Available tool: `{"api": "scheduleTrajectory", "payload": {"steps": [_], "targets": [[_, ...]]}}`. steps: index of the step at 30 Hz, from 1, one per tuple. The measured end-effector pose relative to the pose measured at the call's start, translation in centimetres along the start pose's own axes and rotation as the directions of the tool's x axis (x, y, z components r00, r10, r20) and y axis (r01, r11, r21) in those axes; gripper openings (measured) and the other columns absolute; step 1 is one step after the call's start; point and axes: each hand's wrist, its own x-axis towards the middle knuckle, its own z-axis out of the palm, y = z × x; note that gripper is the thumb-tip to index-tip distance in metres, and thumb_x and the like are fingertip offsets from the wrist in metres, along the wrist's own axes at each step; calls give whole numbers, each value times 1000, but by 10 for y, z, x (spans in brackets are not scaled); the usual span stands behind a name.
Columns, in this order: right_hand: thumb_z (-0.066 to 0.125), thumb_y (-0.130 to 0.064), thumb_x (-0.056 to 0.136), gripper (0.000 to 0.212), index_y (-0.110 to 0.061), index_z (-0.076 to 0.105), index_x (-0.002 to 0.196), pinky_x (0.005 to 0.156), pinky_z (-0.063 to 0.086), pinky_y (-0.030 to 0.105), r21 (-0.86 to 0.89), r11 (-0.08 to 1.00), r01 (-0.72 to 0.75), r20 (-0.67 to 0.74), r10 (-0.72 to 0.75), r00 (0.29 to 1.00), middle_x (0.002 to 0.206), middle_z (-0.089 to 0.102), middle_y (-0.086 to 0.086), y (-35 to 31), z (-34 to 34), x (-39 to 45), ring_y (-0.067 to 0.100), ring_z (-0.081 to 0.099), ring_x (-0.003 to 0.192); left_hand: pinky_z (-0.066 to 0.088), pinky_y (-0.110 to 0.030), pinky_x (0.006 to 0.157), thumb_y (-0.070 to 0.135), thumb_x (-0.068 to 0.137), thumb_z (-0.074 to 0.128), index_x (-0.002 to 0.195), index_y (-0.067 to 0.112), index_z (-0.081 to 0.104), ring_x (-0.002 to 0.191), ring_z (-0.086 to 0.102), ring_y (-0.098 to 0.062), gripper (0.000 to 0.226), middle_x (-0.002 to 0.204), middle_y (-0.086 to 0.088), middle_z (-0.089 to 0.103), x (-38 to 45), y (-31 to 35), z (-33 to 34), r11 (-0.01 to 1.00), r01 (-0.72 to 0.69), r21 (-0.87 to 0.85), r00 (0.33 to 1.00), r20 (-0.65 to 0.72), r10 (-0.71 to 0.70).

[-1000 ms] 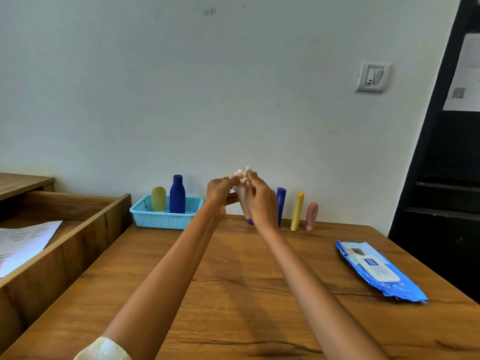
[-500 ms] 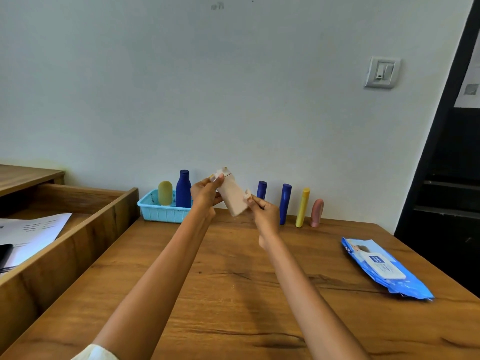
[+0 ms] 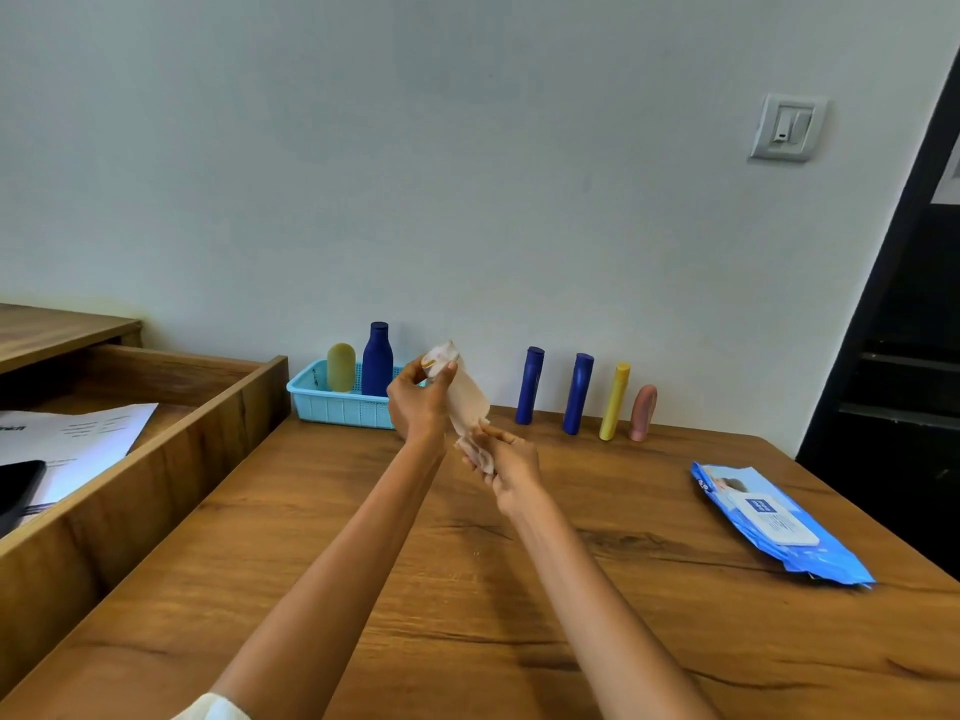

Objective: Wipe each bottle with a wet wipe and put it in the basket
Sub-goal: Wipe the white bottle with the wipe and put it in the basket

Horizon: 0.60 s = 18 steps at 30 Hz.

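Observation:
My left hand grips the top end of a pale beige bottle, tilted above the table. My right hand holds a crumpled white wet wipe against the bottle's lower end. A light blue basket stands at the back left by the wall, with an olive bottle and a dark blue bottle upright in it. Along the wall to the right stand two blue bottles, a yellow bottle and a pink bottle.
A blue pack of wet wipes lies at the table's right side. On the left is an open wooden drawer with papers and a dark phone. A dark door frame stands at the far right.
The bottle has tilted with its top to the left. My right hand has slid with the wipe from the top down to the bottle's lower end. The camera has shifted closer.

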Motion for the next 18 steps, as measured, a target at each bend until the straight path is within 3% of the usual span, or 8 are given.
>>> {"api": "scheduleTrajectory", "payload": {"steps": [2,4,9,13,18], "targets": [[73,-13,80,12,-8,69,90,58,54,25,-106,993,-56,96,67,993,92,71,14,4,-3,-2,18,66,66,51,-40,91,29,76,76,111,14,65,100,61,-19,39,109,-3,67,-3,-5,-3,1000,12,23,1000,6,-12],[73,-16,80,8,-13,68,85,75,55,33,-298,954,-18,151,65,986,93,71,9,9,-6,-2,19,66,77,51,-40,90,28,77,75,111,13,64,98,62,-18,38,106,-3,68,-6,-12,-7,999,32,40,999,34,-34],[73,-17,79,16,-12,66,93,82,44,25,-647,747,154,148,-75,986,103,66,2,14,-17,5,16,58,102,53,-45,88,27,78,74,112,12,63,97,62,-21,39,101,-2,65,-8,-16,-14,995,45,91,995,88,-53],[71,-21,80,19,-9,68,95,83,45,30,-779,621,81,100,-3,995,103,67,4,16,-25,11,15,58,101,53,-45,89,30,78,74,119,11,60,102,62,-24,47,113,-7,66,-2,-14,-18,985,20,170,990,136,-43],[71,-24,82,11,-13,69,83,91,48,36,-845,531,62,63,-17,998,101,68,3,20,-36,17,15,58,100,53,-45,88,31,78,74,119,12,61,101,62,-23,47,112,-6,67,3,-15,-22,968,11,251,981,183,-59]]}}
